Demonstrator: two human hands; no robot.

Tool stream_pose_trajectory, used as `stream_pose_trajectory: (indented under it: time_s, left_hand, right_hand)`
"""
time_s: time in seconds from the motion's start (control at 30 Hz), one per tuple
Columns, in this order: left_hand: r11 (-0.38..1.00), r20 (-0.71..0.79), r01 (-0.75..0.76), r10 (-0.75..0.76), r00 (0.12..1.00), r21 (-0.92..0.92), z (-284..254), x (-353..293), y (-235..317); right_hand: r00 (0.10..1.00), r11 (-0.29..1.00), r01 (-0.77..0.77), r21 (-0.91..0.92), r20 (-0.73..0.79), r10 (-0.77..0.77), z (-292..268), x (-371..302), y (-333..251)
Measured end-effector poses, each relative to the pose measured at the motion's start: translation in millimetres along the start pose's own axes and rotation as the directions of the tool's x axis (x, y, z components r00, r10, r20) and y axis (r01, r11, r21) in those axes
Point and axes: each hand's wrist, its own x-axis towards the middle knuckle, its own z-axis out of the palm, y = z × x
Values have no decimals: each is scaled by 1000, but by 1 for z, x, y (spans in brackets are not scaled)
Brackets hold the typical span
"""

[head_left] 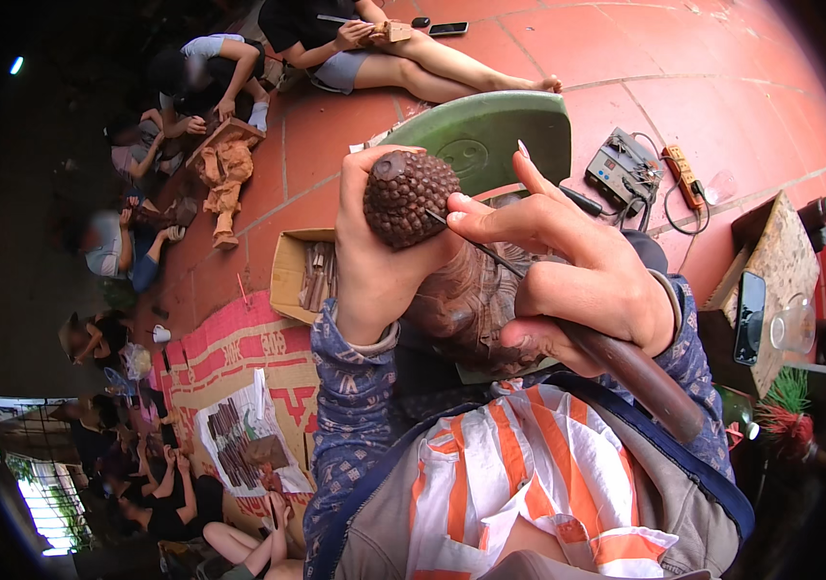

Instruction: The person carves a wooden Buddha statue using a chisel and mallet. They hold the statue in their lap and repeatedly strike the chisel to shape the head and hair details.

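A dark brown wooden statue stands in front of me, its head [406,205] covered in small round knobs and its torso [476,309] carved with folds. My left hand [379,275] is wrapped round the side and back of that head. In my right hand [592,275] is a carving chisel with a thick dark wooden handle [640,382]. Its thin metal shaft runs along my fingers, and the tip meets the knobs on the right side of the head. The right index finger presses near the tip, while the handle slants down toward my lap. My hands and sleeves hide part of the torso.
Beyond the statue is a green plastic seat [524,130]. At right are a grey corded device [621,169], an orange power strip [683,179], and a phone [749,319] beside a clear cup [793,327]. A tool box [289,275] sits left; several people carve farther off.
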Motion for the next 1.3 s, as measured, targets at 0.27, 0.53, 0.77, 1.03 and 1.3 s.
stream_pose_trajectory:
  time_s: [0.27, 0.53, 0.77, 1.03, 1.3]
  left_hand:
    - [998, -24, 48, -47, 999, 30, 2, 1, 8]
    - [998, -4, 59, -59, 998, -21, 0, -1, 1]
    - [998, -9, 59, -59, 998, -17, 1, 1, 3]
    - [1000, 6, 20, -20, 1000, 7, 1, 1, 2]
    - [998, -9, 61, -61, 998, -19, 1, 2, 0]
  right_hand:
    - [993, 799, 117, 590, -68, -95, -1, -15, 48]
    - [983, 879, 57, 473, -179, 32, 12, -14, 26]
    - [991, 943, 0, 333, -130, 46, 7, -6, 14]
    - [958, 848, 79, 525, -274, 80, 20, -22, 24]
    - [937, 953, 0, 303, -332, 106, 44, -17, 1]
